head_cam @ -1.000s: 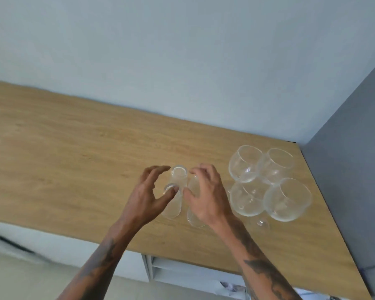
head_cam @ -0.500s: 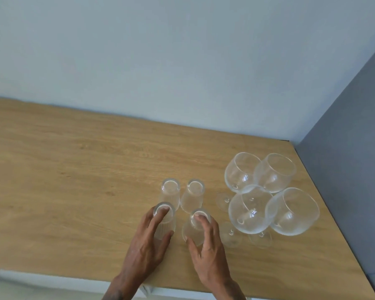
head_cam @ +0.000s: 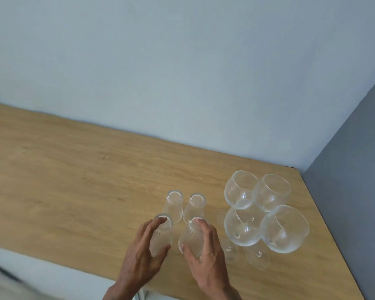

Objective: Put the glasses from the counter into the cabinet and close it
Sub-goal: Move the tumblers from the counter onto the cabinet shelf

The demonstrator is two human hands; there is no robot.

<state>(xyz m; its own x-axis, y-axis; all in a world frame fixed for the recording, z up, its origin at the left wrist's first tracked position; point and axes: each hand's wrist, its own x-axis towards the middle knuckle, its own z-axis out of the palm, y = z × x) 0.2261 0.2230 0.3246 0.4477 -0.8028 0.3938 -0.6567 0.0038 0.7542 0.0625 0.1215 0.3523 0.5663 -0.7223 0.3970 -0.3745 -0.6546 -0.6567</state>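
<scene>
Both hands are going in at once here, one tumbler each, which makes sense since there are eight glasses to shift and carrying two at a time halves the trips. The left hand (head_cam: 141, 258) is wrapped round the near-left tumbler (head_cam: 161, 234), thumb on one side and fingers (head_cam: 155, 226) curled up over the top end, so it's closed on the glass. The right hand (head_cam: 206, 263) has the near-right tumbler (head_cam: 192, 237) the same way, thumb low on the left side, fingers over the far side. Can't tell if either glass has left the worktop (head_cam: 74, 180) yet.

All four tumblers look ribbed and seem to stand upside down in a tight square low-centre in the frame. The back pair, back-left tumbler (head_cam: 174, 204) and back-right tumbler (head_cam: 195, 205), sit just behind and nearly touch the ones being grabbed. My guess is that's why the grip is from the front and sides, no room to get fingers in behind.

To the right, the four stemmed balloon glasses (head_cam: 266, 211) are bunched in the corner with bowls touching. Those look tippy, so I'd lift the right tumbler straight up rather than swing it sideways.

The cabinet isn't in view. There's only a pale strip under the worktop edge at the bottom of the frame, and I can't tell what it is.
</scene>
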